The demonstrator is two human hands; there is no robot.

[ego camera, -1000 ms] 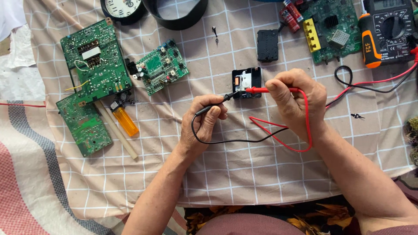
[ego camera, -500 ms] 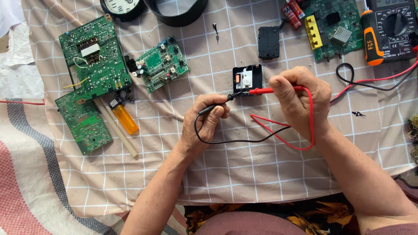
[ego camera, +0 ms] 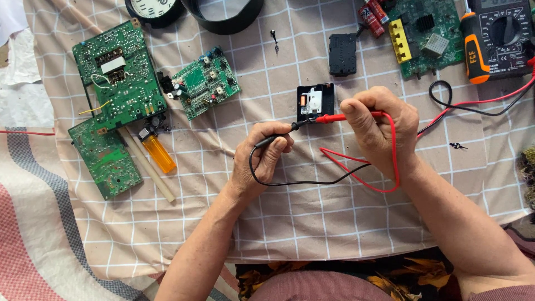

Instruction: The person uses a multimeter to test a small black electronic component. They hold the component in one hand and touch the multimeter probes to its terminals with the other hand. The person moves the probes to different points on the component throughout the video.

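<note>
At the far left, two green boards (ego camera: 114, 106) are laid on the checked cloth (ego camera: 312, 223), with an orange lighter (ego camera: 157, 151) and a pale stick (ego camera: 146, 165) at their 4 o'clock. A smaller board (ego camera: 205, 82) is seen at 3 o'clock of them.

The left hand (ego camera: 262, 159) is closed, its fingers (ego camera: 278, 144) pinched around a black probe (ego camera: 281, 135), whose tip is aimed towards 2 o'clock at a small black module (ego camera: 315, 101). A black lead (ego camera: 290, 183) is looped below the hand.

The module lies just above both hands, its white inner part exposed. A black block (ego camera: 342, 54) lies at its 1 o'clock.

The right hand (ego camera: 382, 131) is curled shut, a red probe (ego camera: 334, 117) being gripped between thumb and fingers, its tip pointed towards 9 o'clock and met at the module's lower edge. A red lead (ego camera: 384, 173) is draped around the wrist side.

At 1 o'clock of the right hand, another green board (ego camera: 429, 39), an orange-handled screwdriver (ego camera: 473, 53) and a multimeter (ego camera: 504, 33) are placed.
</note>
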